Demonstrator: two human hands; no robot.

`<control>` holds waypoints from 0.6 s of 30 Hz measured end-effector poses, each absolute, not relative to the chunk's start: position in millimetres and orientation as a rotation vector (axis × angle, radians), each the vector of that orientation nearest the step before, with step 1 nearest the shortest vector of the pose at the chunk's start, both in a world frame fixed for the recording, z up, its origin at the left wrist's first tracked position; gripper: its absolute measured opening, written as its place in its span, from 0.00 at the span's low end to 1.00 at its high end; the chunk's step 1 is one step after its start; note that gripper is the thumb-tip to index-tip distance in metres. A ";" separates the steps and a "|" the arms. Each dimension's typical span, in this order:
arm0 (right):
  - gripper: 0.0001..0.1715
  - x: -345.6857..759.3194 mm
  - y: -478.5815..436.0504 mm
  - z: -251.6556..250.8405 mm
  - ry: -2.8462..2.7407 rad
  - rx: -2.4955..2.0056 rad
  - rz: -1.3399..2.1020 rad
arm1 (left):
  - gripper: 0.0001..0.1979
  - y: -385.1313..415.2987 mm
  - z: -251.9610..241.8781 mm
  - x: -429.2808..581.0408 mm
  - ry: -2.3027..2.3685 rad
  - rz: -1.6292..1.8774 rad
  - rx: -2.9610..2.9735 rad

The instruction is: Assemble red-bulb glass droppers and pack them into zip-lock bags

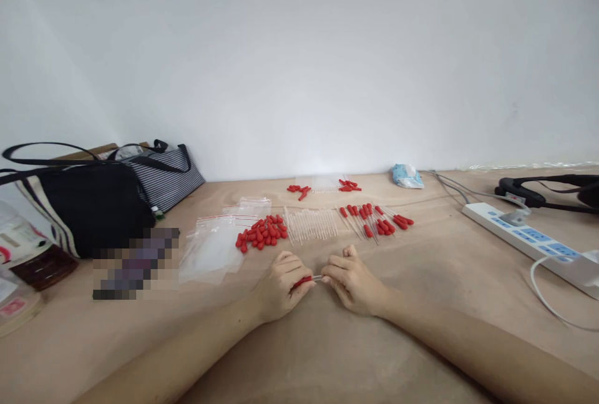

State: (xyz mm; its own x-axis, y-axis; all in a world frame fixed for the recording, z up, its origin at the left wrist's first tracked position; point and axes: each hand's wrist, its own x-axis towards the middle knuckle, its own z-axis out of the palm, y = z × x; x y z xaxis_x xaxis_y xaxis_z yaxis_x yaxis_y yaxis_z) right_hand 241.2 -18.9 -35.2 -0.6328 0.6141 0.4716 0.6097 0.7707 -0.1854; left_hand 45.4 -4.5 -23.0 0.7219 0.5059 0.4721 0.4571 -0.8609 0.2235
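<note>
My left hand (283,285) is closed around a red rubber dropper bulb (303,281), most of it covered by my fingers. My right hand (353,282) pinches a thin clear dropper tube (317,278), which spans the small gap between my hands and meets the bulb's end; how deep it sits inside is hidden. Beyond my left hand lies a heap of loose red bulbs (262,233). A row of clear tubes (312,225) is laid out ahead, between both hands. Droppers with bulbs fitted (374,220) lie in a loose pile beyond my right hand.
Clear zip bags (210,245) lie left of the bulbs. Smaller bulbs (298,190) and tubes sit near the wall. Black and striped bags (163,170), a bottle (28,248) and a pixelated object (135,263) are left; a power strip (533,238) and blue packet (407,176) right.
</note>
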 end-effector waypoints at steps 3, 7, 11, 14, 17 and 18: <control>0.15 239.1 -19.7 -30.7 -2.463 -0.953 0.002 | 0.10 -2.2 -22.5 46.0 0.810 0.766 2.827; 0.11 244.6 -16.1 -20.2 -2.467 -1.076 -0.041 | 0.08 2.5 -21.5 41.2 1.007 0.796 2.815; 0.13 267.0 7.9 -13.3 -2.169 -1.511 0.018 | 0.22 5.4 -20.4 29.5 1.220 0.812 2.702; 0.15 283.0 34.5 -12.2 -1.872 -1.828 0.023 | 0.17 4.5 -18.3 24.7 1.092 0.682 2.666; 0.16 286.9 56.3 -15.2 -1.775 -1.990 -0.041 | 0.12 2.8 -16.6 25.6 0.983 0.629 2.646; 0.16 285.8 61.4 -17.0 -1.775 -2.031 -0.055 | 0.12 2.5 -16.5 26.4 0.968 0.624 2.635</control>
State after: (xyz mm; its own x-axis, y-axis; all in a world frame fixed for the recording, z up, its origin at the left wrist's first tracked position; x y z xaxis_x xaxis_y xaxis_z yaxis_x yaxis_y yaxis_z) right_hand 285.8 61.4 -17.0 0.1755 0.9337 0.3119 0.9514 -0.0795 -0.2976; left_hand 26.4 2.5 -16.5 0.6849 0.6629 0.3023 0.5487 -0.7423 0.3845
